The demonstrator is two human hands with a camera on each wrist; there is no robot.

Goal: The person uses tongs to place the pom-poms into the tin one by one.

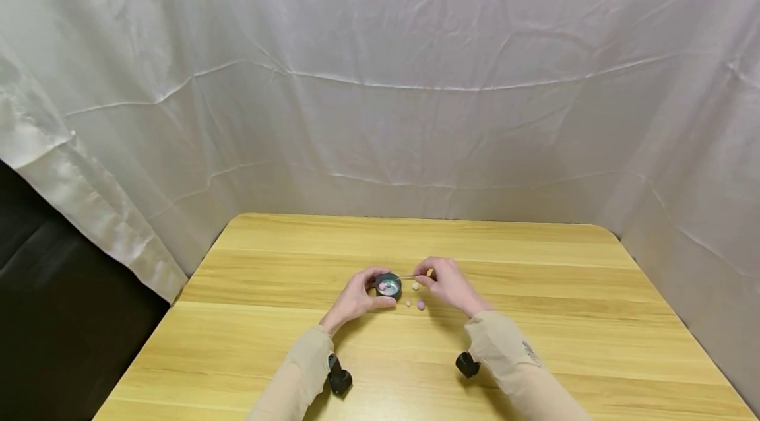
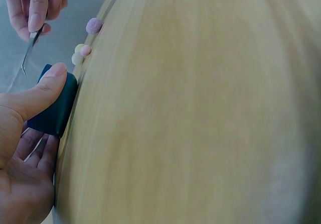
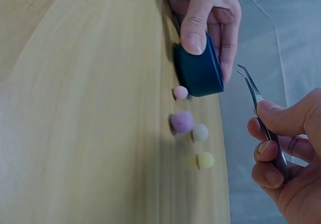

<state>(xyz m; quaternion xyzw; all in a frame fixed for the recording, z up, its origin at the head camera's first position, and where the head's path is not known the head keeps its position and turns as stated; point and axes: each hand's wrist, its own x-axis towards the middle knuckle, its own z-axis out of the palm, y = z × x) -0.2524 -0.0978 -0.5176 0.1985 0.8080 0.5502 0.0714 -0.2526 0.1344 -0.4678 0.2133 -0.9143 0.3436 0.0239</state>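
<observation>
My left hand (image 1: pixel 356 297) grips a small round dark teal container (image 3: pixel 198 73) on the table, thumb on the near side and fingers around the far side. Inside it the head view shows a pink pom-pom (image 1: pixel 382 286) and a teal one. My right hand (image 1: pixel 449 286) pinches metal tweezers (image 3: pixel 259 99) with bent tips. These tips hover by the container's rim, slightly apart with nothing between them in the right wrist view. Loose on the table right of the container lie a purple pom-pom (image 3: pixel 182 122), a small pink one (image 3: pixel 180 92), a white one (image 3: pixel 200 132) and a yellow one (image 3: pixel 205 159).
The wooden table (image 1: pixel 267 262) has rounded far corners. Pale curtains (image 1: pixel 415 130) hang behind it and at both sides. A black surface (image 1: pixel 53 302) lies left of the table. Dark wrist cameras (image 1: pixel 340 380) stick out from the sleeves.
</observation>
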